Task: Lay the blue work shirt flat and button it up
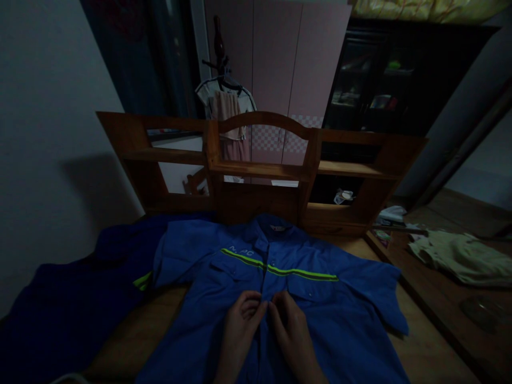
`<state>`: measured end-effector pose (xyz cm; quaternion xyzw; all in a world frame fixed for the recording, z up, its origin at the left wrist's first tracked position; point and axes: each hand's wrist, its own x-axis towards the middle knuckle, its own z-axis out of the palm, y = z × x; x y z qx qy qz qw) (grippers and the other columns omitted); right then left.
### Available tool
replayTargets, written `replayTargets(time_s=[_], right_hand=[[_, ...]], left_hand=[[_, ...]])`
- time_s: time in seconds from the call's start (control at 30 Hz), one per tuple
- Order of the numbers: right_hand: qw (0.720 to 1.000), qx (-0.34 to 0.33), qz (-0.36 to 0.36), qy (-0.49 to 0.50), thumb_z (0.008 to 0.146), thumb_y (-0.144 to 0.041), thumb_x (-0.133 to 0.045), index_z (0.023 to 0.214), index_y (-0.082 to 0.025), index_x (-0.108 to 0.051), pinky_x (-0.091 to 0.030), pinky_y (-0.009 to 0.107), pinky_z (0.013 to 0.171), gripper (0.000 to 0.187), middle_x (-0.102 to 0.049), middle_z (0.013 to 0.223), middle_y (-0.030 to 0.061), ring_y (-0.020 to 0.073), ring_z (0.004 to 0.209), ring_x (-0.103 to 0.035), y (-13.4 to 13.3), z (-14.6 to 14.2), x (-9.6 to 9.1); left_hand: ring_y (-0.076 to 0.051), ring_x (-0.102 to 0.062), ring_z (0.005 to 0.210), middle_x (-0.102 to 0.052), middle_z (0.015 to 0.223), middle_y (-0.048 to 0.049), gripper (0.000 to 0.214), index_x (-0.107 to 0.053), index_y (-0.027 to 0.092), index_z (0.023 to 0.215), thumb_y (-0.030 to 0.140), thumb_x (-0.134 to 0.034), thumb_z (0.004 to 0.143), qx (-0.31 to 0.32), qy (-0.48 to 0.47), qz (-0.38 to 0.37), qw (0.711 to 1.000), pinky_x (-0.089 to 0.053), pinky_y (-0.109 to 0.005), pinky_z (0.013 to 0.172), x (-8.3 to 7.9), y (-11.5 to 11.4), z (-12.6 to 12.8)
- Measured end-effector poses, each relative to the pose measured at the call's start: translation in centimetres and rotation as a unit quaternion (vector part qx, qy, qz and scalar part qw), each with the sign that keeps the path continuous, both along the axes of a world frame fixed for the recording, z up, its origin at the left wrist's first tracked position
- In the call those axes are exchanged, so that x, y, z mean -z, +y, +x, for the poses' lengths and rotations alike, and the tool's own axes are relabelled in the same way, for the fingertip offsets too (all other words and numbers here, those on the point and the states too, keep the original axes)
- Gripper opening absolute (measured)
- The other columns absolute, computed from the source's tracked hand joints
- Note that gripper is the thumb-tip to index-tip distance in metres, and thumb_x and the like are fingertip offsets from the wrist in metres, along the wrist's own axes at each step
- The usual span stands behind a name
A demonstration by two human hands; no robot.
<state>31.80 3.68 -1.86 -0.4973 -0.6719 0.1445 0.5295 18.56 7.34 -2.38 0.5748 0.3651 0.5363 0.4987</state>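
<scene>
A blue short-sleeved work shirt lies spread face up on the wooden table, collar away from me. A yellow-green stripe crosses its chest, with lettering above it at left and a flapped pocket on each side. My left hand and my right hand meet at the front placket, just below the stripe. Thumbs and fingers of both are closed in a pinch on the cloth there. Whether a button is between the fingertips is hidden.
Dark blue clothing with a yellow-green band lies at left, touching the shirt's sleeve. A wooden shelf unit rises behind the collar. Right of the table, a pale cloth lies on another surface near a glass-like bowl. The room is dim.
</scene>
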Motion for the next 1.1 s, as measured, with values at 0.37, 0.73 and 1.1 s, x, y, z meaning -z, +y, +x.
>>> replayTargets(time_s=[0.37, 0.73, 1.1], right_hand=[[0.999, 0.007, 0.007, -0.030, 0.096, -0.027, -0.040, 0.088, -0.020, -0.047, -0.038, 0.023, 0.067, 0.013, -0.054, 0.081, 0.0007, 0.0128, 0.072, -0.053, -0.02, -0.13, 0.28], [1.000, 0.007, -0.005, -0.029, 0.097, -0.028, -0.038, 0.086, -0.020, -0.049, -0.038, 0.024, 0.068, 0.017, -0.055, 0.082, 0.0011, 0.0136, 0.075, -0.055, 0.12, -0.02, 0.27], [0.999, 0.008, -0.022, -0.029, 0.096, -0.028, -0.040, 0.083, -0.021, -0.047, -0.038, 0.024, 0.066, 0.017, -0.055, 0.080, 0.0007, 0.0135, 0.073, -0.055, -0.01, -0.04, 0.24]], left_hand=[[-0.019, -0.066, 0.086, -0.067, 0.090, -0.0069, 0.032, -0.057, 0.016, 0.099, 0.036, -0.066, 0.076, 0.011, -0.003, 0.007, 1.000, -0.051, -0.027, 0.077, 0.02, 0.30, -0.24], [-0.022, -0.065, 0.095, -0.067, 0.098, -0.0097, 0.033, -0.061, 0.016, 0.100, 0.037, -0.065, 0.075, -0.015, 0.031, 0.021, 0.999, -0.052, -0.032, 0.083, 0.44, 0.31, 0.35], [-0.023, -0.066, 0.093, -0.068, 0.102, -0.0124, 0.032, -0.062, 0.014, 0.098, 0.039, -0.062, 0.079, -0.013, 0.063, 0.021, 0.998, -0.053, -0.033, 0.083, 0.85, 0.70, 0.53]])
